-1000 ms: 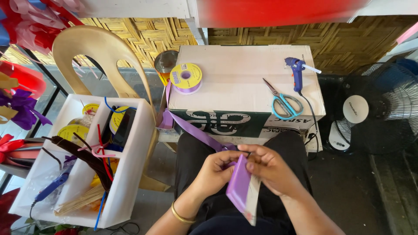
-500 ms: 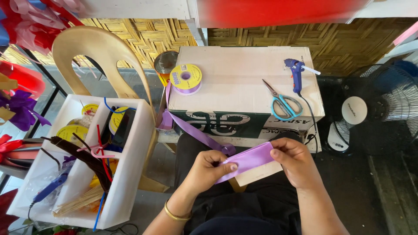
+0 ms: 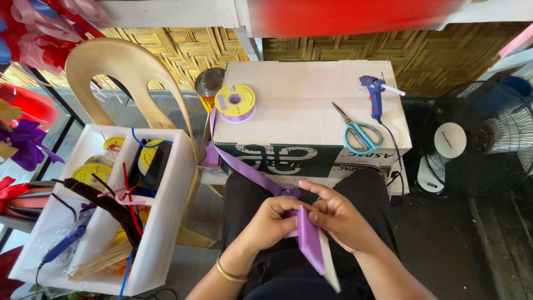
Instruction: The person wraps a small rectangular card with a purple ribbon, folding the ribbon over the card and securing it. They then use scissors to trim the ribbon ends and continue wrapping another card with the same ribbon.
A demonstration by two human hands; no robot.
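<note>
My left hand (image 3: 273, 220) and my right hand (image 3: 338, 215) meet over my lap, both pinching a purple ribbon (image 3: 308, 240) wrapped around a pale card strip (image 3: 331, 268) that points down and to the right. The ribbon runs up and left from my hands to a yellow-labelled purple ribbon spool (image 3: 235, 103) on the cardboard box (image 3: 302, 91). A gold bangle sits on my left wrist.
On the box lie teal-handled scissors (image 3: 357, 133) and a blue glue gun (image 3: 374, 93). A white bin (image 3: 162, 216) of ribbon rolls and sticks stands at the left, a tan plastic chair (image 3: 126, 66) behind it. A floor fan (image 3: 476, 143) is at the right.
The ribbon-wrapped card, held flat and level half a second ago, has turned to point downward. My hands have drawn closer together around it.
</note>
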